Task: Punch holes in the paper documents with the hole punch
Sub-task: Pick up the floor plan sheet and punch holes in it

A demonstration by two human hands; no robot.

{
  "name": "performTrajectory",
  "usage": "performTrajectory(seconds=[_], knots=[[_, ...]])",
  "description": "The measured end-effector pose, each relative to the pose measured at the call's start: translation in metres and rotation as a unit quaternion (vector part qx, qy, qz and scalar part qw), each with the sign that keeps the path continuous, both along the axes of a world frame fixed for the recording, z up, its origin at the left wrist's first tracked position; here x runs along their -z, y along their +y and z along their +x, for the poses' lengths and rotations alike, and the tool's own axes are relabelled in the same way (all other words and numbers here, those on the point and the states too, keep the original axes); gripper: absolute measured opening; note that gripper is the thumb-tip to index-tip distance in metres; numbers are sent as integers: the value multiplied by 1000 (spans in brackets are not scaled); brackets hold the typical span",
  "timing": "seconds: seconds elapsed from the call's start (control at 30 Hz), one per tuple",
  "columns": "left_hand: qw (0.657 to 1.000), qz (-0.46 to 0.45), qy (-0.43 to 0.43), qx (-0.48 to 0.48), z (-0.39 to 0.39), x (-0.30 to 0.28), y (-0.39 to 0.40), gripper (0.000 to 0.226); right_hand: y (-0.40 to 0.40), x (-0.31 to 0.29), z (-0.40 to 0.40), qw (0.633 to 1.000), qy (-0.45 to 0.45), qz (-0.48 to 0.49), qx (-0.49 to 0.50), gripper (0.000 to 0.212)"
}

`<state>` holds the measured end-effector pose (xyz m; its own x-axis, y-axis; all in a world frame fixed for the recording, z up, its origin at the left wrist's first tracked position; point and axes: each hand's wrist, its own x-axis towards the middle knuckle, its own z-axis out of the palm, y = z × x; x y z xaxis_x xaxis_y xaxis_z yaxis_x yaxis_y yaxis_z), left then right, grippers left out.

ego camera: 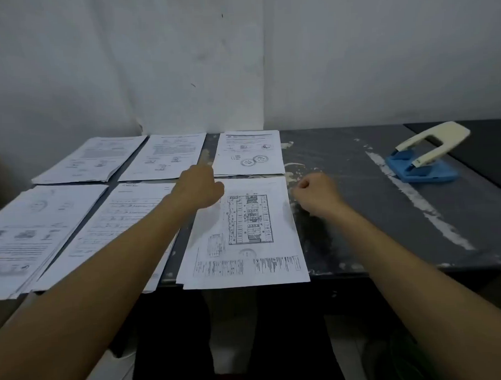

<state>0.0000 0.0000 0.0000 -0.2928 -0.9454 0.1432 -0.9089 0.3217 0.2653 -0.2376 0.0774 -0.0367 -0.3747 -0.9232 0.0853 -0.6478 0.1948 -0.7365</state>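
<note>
Several printed paper documents lie in two rows on the dark table. The nearest right one, a floor-plan sheet (245, 236), overhangs the front edge slightly. My left hand (199, 187) hovers over that sheet's far left corner, back of the hand up, its fingers pointing away and hidden from me. My right hand (317, 192) rests on the table just right of the sheet's far right corner, fingers curled into a fist with nothing visible in it. The hole punch (423, 158), with a blue base and a cream lever, stands far right, apart from both hands.
Other documents: far left (90, 159), far middle (167, 156), far right (247, 152), near left (33, 236), near middle (113, 224). The table (359, 213) has white paint smears, with a wall right behind it. A second dark surface (488, 150) adjoins at the right.
</note>
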Motion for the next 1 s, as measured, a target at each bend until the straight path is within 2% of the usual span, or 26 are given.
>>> performTrajectory(seconds=[0.07,0.2,0.33,0.47,0.7,0.87,1.0], knots=[[1000,25,7,-2,5,2,3,52,-1,1,6,1000,11,14,-10,29],[998,65,4,0,12,14,-3,45,-11,4,15,998,24,54,-17,42],[996,88,6,14,12,23,-10,55,-19,4,23,991,70,98,-52,17],[997,77,14,7,10,32,-14,65,-27,14,29,988,116,105,-17,37],[996,84,35,-17,-2,28,-14,68,-35,7,41,986,102,134,5,14],[992,117,31,-31,-3,22,-23,73,-42,-2,46,985,90,145,20,21],[992,115,55,-24,1,26,-27,88,-45,-5,43,987,61,147,27,29]])
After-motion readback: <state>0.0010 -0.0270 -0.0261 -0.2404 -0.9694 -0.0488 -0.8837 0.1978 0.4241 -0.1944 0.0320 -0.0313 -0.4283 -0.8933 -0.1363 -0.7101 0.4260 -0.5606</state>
